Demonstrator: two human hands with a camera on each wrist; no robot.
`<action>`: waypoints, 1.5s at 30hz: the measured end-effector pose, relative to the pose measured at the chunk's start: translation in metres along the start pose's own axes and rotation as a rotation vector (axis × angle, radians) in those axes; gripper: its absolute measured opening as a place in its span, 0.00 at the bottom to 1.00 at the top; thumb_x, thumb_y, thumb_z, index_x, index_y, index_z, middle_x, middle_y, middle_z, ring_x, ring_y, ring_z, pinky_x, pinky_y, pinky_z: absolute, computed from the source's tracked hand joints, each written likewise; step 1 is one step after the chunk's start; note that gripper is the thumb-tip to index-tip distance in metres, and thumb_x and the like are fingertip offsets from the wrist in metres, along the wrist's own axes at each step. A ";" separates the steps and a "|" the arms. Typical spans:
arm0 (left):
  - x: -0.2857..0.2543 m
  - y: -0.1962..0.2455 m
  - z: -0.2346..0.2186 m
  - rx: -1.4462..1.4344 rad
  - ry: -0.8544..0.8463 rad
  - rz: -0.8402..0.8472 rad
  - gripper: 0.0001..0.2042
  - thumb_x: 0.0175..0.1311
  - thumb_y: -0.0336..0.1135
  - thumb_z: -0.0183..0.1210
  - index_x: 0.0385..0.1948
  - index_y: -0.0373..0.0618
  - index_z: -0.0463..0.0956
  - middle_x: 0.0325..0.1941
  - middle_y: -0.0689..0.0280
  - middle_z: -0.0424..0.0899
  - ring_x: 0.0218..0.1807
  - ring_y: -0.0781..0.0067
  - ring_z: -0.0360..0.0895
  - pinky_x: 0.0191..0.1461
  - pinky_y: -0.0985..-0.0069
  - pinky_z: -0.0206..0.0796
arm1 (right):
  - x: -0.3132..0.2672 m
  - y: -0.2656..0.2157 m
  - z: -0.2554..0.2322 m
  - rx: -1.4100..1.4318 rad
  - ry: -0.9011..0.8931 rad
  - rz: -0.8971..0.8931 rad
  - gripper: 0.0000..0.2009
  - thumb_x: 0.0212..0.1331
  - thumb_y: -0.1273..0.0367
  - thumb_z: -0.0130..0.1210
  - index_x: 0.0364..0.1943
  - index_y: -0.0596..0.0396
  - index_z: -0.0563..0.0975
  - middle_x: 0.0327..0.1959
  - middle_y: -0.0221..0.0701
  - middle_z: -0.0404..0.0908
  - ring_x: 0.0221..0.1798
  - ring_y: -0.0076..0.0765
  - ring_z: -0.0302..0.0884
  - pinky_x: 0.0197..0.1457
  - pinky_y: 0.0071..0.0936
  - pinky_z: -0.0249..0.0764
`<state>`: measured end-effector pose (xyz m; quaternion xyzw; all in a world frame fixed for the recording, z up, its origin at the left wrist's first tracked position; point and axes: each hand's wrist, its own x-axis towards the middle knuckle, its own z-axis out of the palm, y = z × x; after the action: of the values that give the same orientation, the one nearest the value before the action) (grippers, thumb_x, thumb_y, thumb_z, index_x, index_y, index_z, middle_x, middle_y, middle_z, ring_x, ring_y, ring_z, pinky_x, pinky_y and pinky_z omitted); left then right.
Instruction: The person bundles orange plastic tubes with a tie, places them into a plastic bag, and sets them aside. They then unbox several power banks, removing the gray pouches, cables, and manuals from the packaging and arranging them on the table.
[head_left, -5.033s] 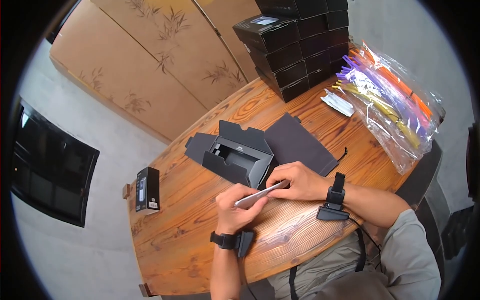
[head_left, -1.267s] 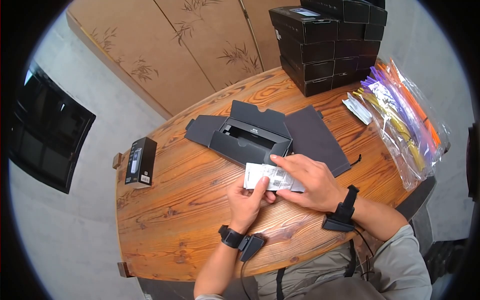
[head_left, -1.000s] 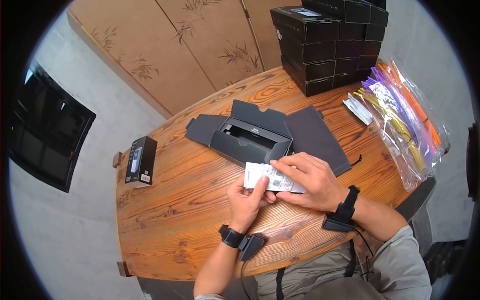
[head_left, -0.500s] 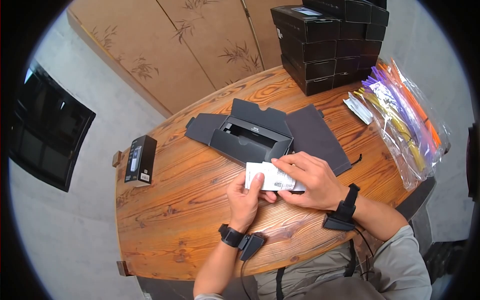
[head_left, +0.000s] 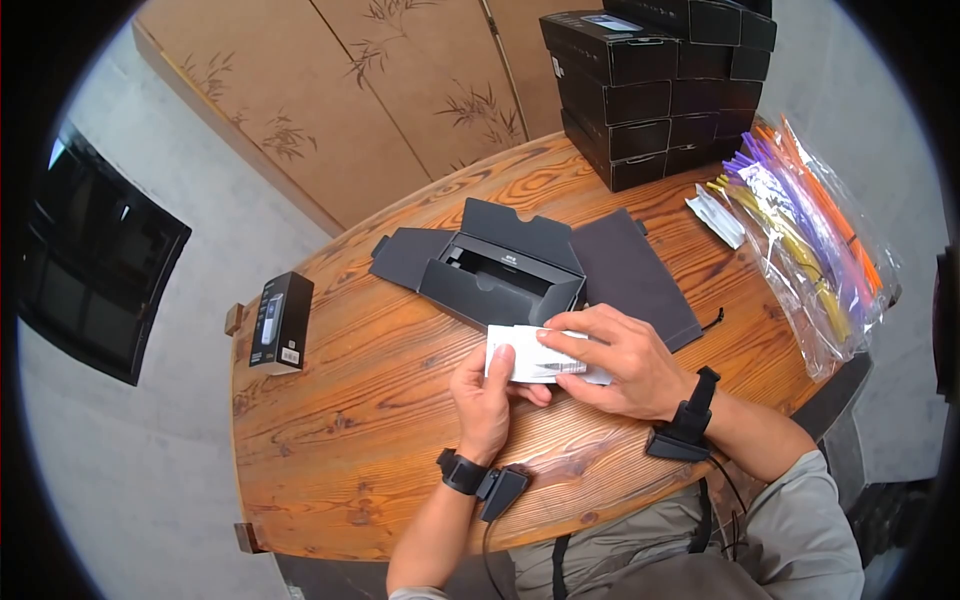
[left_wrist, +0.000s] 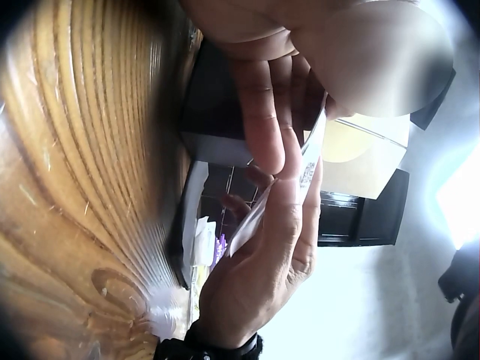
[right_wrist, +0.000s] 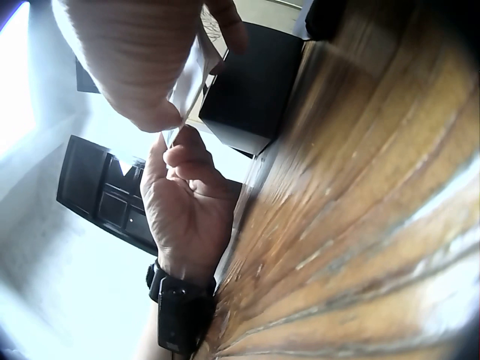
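A folded white leaflet (head_left: 515, 352) with printed text is held between both hands, over the near part of the wooden table. My left hand (head_left: 484, 405) pinches its left end, thumb on top and fingers beneath. At the right end, my right hand (head_left: 630, 368) grips it with fingers across the upper face and thumb at the near edge. In the left wrist view the leaflet (left_wrist: 309, 169) appears nearly edge-on, with a small square code on it. Just beyond the hands lies an opened black box (head_left: 480, 290) with its flaps spread and a dark hollow inside.
A dark drawstring pouch (head_left: 640, 275) lies right of the opened box. One upright small black box (head_left: 280, 322) stands at the left. At the back right are stacked black boxes (head_left: 640, 100), a white packet (head_left: 716, 218) and a clear bag of coloured sticks (head_left: 810, 240).
Five seconds ago the hands held a thin pale flat item edge-on. Over the last second the leaflet's upper face turns from dense print with a code to mostly white; the left thumb slides slightly left.
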<state>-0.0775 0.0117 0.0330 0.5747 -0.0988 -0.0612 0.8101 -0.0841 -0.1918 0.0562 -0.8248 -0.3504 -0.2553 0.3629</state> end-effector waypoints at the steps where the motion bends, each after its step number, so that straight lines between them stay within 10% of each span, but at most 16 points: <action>1: 0.000 0.000 0.000 -0.002 0.007 0.005 0.14 0.75 0.38 0.49 0.42 0.32 0.75 0.33 0.57 0.83 0.26 0.72 0.82 0.28 0.80 0.79 | 0.000 0.001 0.000 0.006 0.005 -0.002 0.23 0.51 0.70 0.65 0.54 0.56 0.78 0.50 0.38 0.79 0.43 0.44 0.79 0.46 0.36 0.78; 45: 0.000 0.001 0.003 -0.001 -0.007 0.048 0.09 0.65 0.24 0.59 0.44 0.34 0.73 0.35 0.59 0.83 0.27 0.76 0.81 0.28 0.82 0.77 | 0.001 0.000 0.000 0.081 0.052 0.017 0.16 0.44 0.70 0.69 0.37 0.56 0.77 0.49 0.40 0.81 0.43 0.44 0.82 0.45 0.35 0.79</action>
<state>-0.0777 0.0094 0.0344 0.5715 -0.1155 -0.0441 0.8112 -0.0837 -0.1913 0.0574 -0.8055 -0.3439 -0.2594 0.4070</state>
